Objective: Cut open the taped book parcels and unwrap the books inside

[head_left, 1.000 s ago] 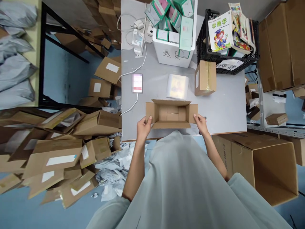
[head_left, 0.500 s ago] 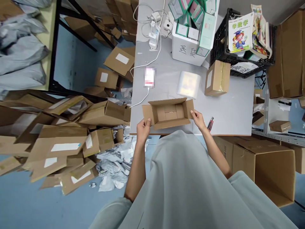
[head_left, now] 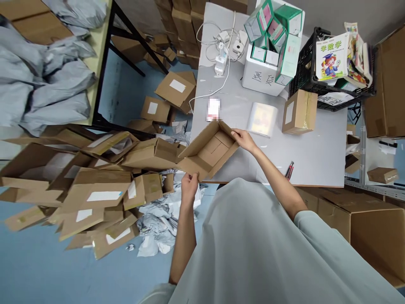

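An open cardboard box point(head_left: 215, 150) is tilted at the left front corner of the grey table point(head_left: 322, 160), its hollow inside facing me. My left hand point(head_left: 190, 185) pinches its near flap, just off the table's front edge. At the far right end, my right hand point(head_left: 244, 139) grips the box's rim. Beyond the box lies a blurred-out device point(head_left: 213, 109) on the table. A clear plastic-wrapped packet point(head_left: 262, 119) rests to the right of my right hand, beside a taped cardboard box point(head_left: 300, 112). A red and black utility knife point(head_left: 289, 170) lies near the front edge.
Opened cardboard boxes point(head_left: 95, 190) are heaped on the floor at left, with crumpled grey plastic bags point(head_left: 161, 223) beside them. A white bin point(head_left: 262, 80) of green boxes and a black crate point(head_left: 306, 76) of books stand at the back. Cables point(head_left: 226, 76) cross the table.
The box has swung from lying level to a slant, moving left over the table corner. My right hand has moved left and away from me with it. The camera view has shifted left.
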A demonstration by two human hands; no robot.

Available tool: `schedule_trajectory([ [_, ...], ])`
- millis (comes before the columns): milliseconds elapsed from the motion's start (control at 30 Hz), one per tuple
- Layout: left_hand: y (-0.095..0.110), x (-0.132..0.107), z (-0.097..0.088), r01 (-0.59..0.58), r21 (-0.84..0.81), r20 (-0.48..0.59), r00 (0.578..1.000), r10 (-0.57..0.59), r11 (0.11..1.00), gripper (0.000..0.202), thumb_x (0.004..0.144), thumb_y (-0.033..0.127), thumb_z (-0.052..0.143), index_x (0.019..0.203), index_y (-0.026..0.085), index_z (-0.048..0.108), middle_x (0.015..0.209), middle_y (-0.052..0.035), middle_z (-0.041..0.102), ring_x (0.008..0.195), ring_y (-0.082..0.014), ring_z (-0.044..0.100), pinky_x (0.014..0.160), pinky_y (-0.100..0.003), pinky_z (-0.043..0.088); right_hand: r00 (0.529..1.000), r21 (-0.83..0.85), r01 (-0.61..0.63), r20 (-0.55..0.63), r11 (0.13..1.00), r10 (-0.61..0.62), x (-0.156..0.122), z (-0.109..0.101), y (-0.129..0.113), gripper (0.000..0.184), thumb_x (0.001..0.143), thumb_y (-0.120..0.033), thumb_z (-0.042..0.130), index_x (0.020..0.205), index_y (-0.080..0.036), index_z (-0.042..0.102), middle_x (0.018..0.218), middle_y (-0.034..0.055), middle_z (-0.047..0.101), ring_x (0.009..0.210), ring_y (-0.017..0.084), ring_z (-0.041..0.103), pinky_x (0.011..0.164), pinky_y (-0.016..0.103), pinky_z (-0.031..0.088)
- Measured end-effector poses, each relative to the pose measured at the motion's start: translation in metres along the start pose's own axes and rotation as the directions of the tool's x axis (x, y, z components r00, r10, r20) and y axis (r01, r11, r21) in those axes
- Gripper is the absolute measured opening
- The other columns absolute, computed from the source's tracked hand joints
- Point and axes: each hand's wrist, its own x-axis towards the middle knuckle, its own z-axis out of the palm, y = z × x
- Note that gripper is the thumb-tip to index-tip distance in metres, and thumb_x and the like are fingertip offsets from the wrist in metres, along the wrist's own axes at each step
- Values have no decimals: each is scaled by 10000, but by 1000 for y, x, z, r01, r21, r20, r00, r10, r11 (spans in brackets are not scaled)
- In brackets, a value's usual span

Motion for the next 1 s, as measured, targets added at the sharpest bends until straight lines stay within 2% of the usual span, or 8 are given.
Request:
schedule_trajectory([
  [167, 8, -8, -9, -176, 40, -135, 974, 180, 984, 435, 944, 476, 636, 1278, 198, 629, 1294, -163, 743, 1256, -307, 713, 1098, -450, 591, 998, 12, 60, 3, 998, -60, -1, 5, 13, 501, 1078, -605, 568, 1275, -208, 800, 1276, 85, 809, 1254, 310, 716, 1133, 428, 533],
  [267, 37, -19, -10, -377, 206, -256, 870, 421, 903, 678, 995, 527, 658, 1548, 168, 499, 1589, -240, 562, 1528, -346, 537, 1297, -512, 434, 993, 74, -10, -120, 997, 19, -10, -13, 31, 548, 1050, -649, 627, 1349, -215, 778, 1437, 116, 767, 1342, 312, 701, 1184, 444, 524],
  [367, 85, -35, 3, -565, 267, -193, 762, 618, 780, 697, 1055, 532, 617, 1637, 191, 441, 1681, -227, 467, 1637, -346, 409, 1377, -526, 317, 967, 121, -77, -233, 990, 104, -21, -44, 54, 534, 1028, -645, 673, 1310, -209, 793, 1425, 143, 773, 1342, 315, 714, 1193, 447, 529],
  [533, 161, -61, 68, -754, 200, 66, 647, 760, 625, 586, 1107, 486, 560, 1636, 247, 488, 1679, -157, 511, 1625, -312, 444, 1382, -481, 324, 908, 157, -167, -360, 973, 214, -44, -102, 95, 466, 1003, -586, 720, 1240, -194, 805, 1375, 161, 797, 1321, 316, 734, 1199, 439, 528],
  [667, 179, -60, 151, -812, 108, 342, 572, 746, 573, 560, 1098, 453, 565, 1608, 226, 522, 1642, -154, 568, 1581, -315, 498, 1356, -481, 364, 857, 201, -258, -404, 945, 320, -51, -132, 125, 449, 1010, -530, 697, 1265, -170, 779, 1370, 180, 797, 1307, 296, 746, 1184, 416, 536],
  [733, 178, -44, 197, -789, 104, 432, 584, 687, 605, 573, 1084, 425, 578, 1605, 194, 520, 1628, -175, 583, 1557, -325, 527, 1332, -487, 395, 826, 235, -325, -402, 916, 396, -46, -141, 138, 465, 1006, -514, 701, 1301, -159, 758, 1374, 186, 793, 1316, 280, 744, 1174, 391, 539],
  [867, 179, 10, 279, -598, 230, 459, 762, 456, 768, 631, 1035, 304, 608, 1615, 80, 498, 1658, -258, 538, 1591, -354, 498, 1343, -482, 377, 785, 279, -416, -369, 865, 497, -20, -151, 162, 503, 991, -458, 715, 1379, -138, 711, 1406, 194, 774, 1324, 251, 737, 1157, 350, 539],
  [1000, 185, 58, 326, -458, 256, 457, 833, 311, 851, 715, 915, 183, 715, 1585, 22, 522, 1744, -289, 433, 1710, -347, 316, 1412, -419, 233, 759, 314, -477, -324, 821, 565, 10, -151, 183, 530, 959, -387, 736, 1409, -112, 678, 1391, 198, 776, 1272, 250, 757, 1122, 350, 558],
])
